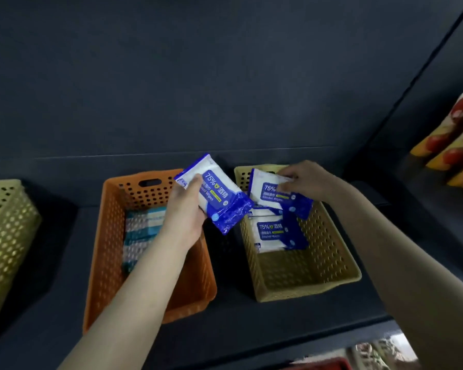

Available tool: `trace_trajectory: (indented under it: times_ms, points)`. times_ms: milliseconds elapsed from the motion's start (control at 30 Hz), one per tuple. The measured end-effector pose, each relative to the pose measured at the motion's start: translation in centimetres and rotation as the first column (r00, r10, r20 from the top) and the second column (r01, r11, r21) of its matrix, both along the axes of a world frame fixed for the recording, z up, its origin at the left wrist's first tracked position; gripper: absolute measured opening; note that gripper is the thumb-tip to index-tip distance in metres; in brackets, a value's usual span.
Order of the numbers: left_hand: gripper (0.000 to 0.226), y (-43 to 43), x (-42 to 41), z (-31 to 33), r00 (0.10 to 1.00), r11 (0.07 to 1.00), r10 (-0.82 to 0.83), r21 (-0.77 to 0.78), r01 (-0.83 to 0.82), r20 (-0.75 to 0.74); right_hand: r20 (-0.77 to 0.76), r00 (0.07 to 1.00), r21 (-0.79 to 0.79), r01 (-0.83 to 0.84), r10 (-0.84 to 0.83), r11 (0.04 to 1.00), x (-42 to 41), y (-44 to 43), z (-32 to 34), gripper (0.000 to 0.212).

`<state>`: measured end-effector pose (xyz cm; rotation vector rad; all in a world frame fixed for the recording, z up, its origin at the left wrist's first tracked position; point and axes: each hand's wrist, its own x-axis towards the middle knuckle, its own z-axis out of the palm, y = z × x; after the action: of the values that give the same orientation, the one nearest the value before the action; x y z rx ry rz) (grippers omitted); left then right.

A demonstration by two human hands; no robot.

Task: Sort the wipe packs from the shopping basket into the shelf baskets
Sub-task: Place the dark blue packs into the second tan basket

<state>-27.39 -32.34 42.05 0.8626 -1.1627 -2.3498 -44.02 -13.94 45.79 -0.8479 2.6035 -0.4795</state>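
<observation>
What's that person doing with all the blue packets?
A person is sorting wipe packs into baskets on a dark shelf. The right hand pinches one blue pack at the back of the tan basket, above matching packs lying inside. The left hand holds a second blue pack up between the tan basket and the orange basket, which has teal striped packs in it.

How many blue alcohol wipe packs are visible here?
3: one pack in the left hand, one in the right hand over the tan basket, one lying in it; others may be hidden beneath.
</observation>
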Motion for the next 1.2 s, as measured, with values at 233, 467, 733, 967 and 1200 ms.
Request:
trace_trajectory:
  times_ms: [233, 467, 733, 967, 1200]
  points:
    - [0.008, -1.1, -0.3, -0.7, 0.977, 0.977, 0.208, 0.052, -0.206, -0.04, -0.228, 0.944, 0.254, -0.179, 0.239, 0.951, -1.4, -2.6, -3.4, 0.044]
    - [0.01, -1.4, 0.1, -1.1, 0.981, 0.981, 0.188, 0.06, -0.185, -0.041, -0.316, 0.944, 0.075, -0.079, 0.099, 0.994, -0.5, -0.8, -6.4, 0.031]
    - [0.026, -1.6, 0.2, -1.3, 0.982, 0.982, 0.182, 0.05, -0.179, -0.051, -0.187, 0.982, -0.125, -0.043, 0.018, 0.991, 0.8, -0.5, -9.0, 0.032]
    - [0.023, -0.1, 0.2, -0.3, 0.99, 0.996, -0.028, 0.076, 0.039, -0.135, 0.64, 0.741, -0.498, 0.602, -0.205, 0.624, 4.5, -0.5, -4.1, 0.037]
    - [0.037, 2.8, 0.4, -0.5, 0.943, 0.944, -0.32, -0.113, 0.31, -0.088, 0.722, 0.664, -0.526, 0.708, -0.192, 0.47, 8.1, 0.1, -1.8, 0.027]
